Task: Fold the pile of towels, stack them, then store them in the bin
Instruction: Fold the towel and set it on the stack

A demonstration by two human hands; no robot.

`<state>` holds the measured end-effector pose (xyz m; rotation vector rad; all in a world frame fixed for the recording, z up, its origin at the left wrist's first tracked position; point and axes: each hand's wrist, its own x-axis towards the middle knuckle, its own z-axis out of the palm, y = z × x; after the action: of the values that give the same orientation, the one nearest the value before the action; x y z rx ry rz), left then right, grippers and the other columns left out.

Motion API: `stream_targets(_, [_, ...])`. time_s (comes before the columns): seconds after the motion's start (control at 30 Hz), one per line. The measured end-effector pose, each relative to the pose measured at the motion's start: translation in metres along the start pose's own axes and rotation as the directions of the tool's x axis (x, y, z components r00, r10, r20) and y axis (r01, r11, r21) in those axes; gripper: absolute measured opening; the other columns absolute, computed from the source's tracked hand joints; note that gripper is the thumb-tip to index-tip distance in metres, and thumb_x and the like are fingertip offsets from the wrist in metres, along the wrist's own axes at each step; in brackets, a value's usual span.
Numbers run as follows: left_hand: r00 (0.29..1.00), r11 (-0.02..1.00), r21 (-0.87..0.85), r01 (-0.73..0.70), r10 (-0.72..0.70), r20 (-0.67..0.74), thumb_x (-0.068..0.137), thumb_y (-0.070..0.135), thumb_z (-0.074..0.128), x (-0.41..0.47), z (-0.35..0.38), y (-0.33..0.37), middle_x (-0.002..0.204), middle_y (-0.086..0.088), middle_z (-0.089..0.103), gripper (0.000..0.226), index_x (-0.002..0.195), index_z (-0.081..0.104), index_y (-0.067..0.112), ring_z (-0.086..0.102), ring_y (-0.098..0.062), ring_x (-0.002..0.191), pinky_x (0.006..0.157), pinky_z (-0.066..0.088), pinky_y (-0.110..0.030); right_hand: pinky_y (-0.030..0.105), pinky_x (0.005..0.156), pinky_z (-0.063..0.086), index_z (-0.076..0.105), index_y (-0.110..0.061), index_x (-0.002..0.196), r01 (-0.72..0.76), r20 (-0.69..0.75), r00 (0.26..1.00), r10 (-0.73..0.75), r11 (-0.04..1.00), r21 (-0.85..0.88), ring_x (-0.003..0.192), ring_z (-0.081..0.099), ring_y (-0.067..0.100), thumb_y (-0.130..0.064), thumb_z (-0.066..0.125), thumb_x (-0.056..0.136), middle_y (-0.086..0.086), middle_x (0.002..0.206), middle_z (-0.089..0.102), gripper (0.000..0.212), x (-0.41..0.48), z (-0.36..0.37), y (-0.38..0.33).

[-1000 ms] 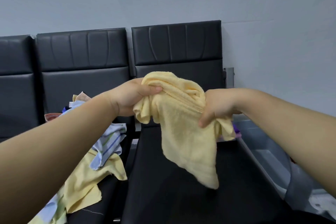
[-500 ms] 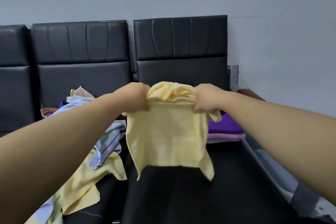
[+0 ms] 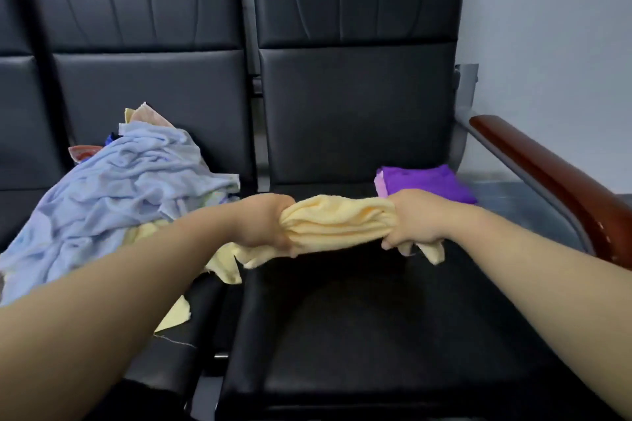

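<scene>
Left hand [image 3: 270,224] is fisted round one end of the yellow towel [image 3: 337,224], and right hand [image 3: 415,220] is fisted round the other end. Both have backs up and fingers curled under the cloth, gripping tight. Both bare forearms reach forward from the lower corners of the view, nearly straight, with the hands level with each other.

The towel is bunched into a thick wrinkled band, pulled level between the two fists. A loose corner hangs below each fist. It is held over the back half of the right seat [image 3: 376,325], a black padded chair seat. I cannot tell if the hanging corners touch the cushion.

A folded stack sits at the back right corner of that seat, just behind the right hand: a purple towel [image 3: 427,181] on top of a pink towel [image 3: 379,183], whose edge shows only on the left side.

An unfolded pile lies on the left seat [image 3: 178,362]. A light blue towel [image 3: 119,188] is on top, crumpled. A yellow cloth [image 3: 224,268] under it spills over that seat's right edge, and pink and orange scraps poke out at the back. The left forearm passes over the pile's front right part.

A brown wooden armrest [image 3: 554,178] runs along the right edge of the right seat. A grey wall [image 3: 547,27] is behind the black seat backs.
</scene>
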<state>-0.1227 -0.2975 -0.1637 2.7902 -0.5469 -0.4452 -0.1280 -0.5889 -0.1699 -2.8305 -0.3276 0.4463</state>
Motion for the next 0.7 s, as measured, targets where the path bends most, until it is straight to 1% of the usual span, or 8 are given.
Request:
stream_targets(0.1, [0.988, 0.996, -0.078, 0.034, -0.022, 0.152, 0.069, 0.041, 0.089, 0.01, 0.039, -0.016, 0.099, 0.006, 0.067, 0.046, 0.099, 0.06, 0.022, 0.063, -0.018, 0.095, 0.085, 0.052, -0.036, 0.027, 0.056, 0.055, 0.066, -0.027, 0.086, -0.069, 0.125, 0.991, 0.051, 0.987, 0.142, 0.071, 0.073, 0.012, -0.037, 0.088, 0.073, -0.008, 0.066, 0.073, 0.028, 0.002, 0.037, 0.013])
stream_targets(0.2, [0.984, 0.993, -0.109, 0.044, -0.024, 0.178, 0.071, 0.046, 0.088, 0.019, 0.068, -0.031, 0.086, 0.007, 0.057, 0.045, 0.085, 0.053, 0.021, 0.054, -0.013, 0.079, 0.069, 0.043, -0.031, 0.036, 0.082, 0.057, 0.062, -0.03, 0.109, -0.081, 0.162, 0.985, 0.062, 0.99, 0.114, 0.098, 0.064, 0.015, -0.06, 0.087, 0.064, -0.011, 0.102, 0.064, 0.06, 0.011, 0.055, 0.025])
stream_targets(0.23, [0.982, 0.99, -0.135, 0.038, -0.011, 0.19, 0.071, 0.048, 0.088, 0.022, 0.073, -0.035, 0.085, 0.008, 0.056, 0.045, 0.084, 0.053, 0.023, 0.052, -0.012, 0.077, 0.067, 0.042, -0.029, 0.035, 0.082, 0.055, 0.06, -0.033, 0.116, -0.081, 0.167, 0.984, 0.063, 0.991, 0.102, 0.099, 0.061, 0.012, -0.064, 0.086, 0.064, -0.014, 0.107, 0.059, 0.067, 0.013, 0.057, 0.026])
stream_targets(0.33, [0.987, 0.977, -0.21, 0.046, -0.012, 0.162, 0.071, 0.058, 0.086, 0.026, 0.076, -0.034, 0.085, 0.009, 0.056, 0.048, 0.085, 0.056, 0.023, 0.054, -0.01, 0.076, 0.068, 0.043, -0.027, 0.03, 0.068, 0.046, 0.062, -0.027, 0.096, -0.055, 0.112, 0.993, 0.037, 0.985, 0.166, 0.086, 0.06, 0.009, -0.063, 0.084, 0.072, -0.013, 0.096, 0.06, 0.049, 0.019, 0.054, 0.029])
stream_targets(0.43, [0.995, 0.946, -0.315, 0.079, -0.056, 0.08, 0.077, 0.073, 0.071, 0.033, 0.08, -0.027, 0.08, 0.012, 0.057, 0.052, 0.081, 0.057, 0.023, 0.056, -0.009, 0.075, 0.07, 0.045, -0.029, 0.032, 0.067, 0.043, 0.061, -0.024, 0.085, -0.03, 0.007, 1.0, 0.029, 0.966, 0.259, 0.081, 0.058, 0.013, -0.058, 0.081, 0.079, -0.008, 0.089, 0.06, 0.04, 0.028, 0.061, 0.029])
stream_targets(0.5, [0.993, 0.947, -0.301, 0.116, -0.1, 0.07, 0.08, 0.082, 0.057, 0.035, 0.085, -0.024, 0.08, 0.009, 0.058, 0.065, 0.082, 0.058, 0.018, 0.057, -0.013, 0.077, 0.074, 0.047, -0.032, 0.033, 0.066, 0.04, 0.056, -0.02, 0.08, -0.039, -0.018, 0.999, 0.045, 0.967, 0.25, 0.078, 0.054, 0.014, -0.055, 0.078, 0.082, -0.006, 0.086, 0.057, 0.042, 0.034, 0.069, 0.027])
stream_targets(0.6, [0.969, 0.931, -0.286, 0.225, -0.184, 0.163, 0.074, 0.093, 0.049, 0.028, 0.082, -0.024, 0.1, 0.005, 0.073, 0.083, 0.104, 0.071, 0.019, 0.068, -0.015, 0.095, 0.095, 0.053, -0.036, 0.034, 0.072, 0.047, 0.062, -0.02, 0.083, -0.135, 0.125, 0.986, 0.11, 0.966, 0.219, 0.081, 0.059, 0.015, -0.059, 0.077, 0.079, -0.004, 0.09, 0.064, 0.042, 0.037, 0.07, 0.028])
stream_targets(0.7, [0.906, 0.912, -0.229, 0.34, -0.252, 0.34, 0.069, 0.09, 0.062, 0.009, 0.077, -0.027, 0.117, 0.01, 0.071, 0.084, 0.121, 0.067, 0.024, 0.066, -0.011, 0.108, 0.106, 0.049, -0.038, 0.043, 0.095, 0.056, 0.076, -0.031, 0.099, -0.19, 0.364, 0.925, 0.11, 0.963, 0.191, 0.098, 0.071, 0.017, -0.06, 0.083, 0.069, -0.008, 0.105, 0.075, 0.043, 0.026, 0.069, 0.03])
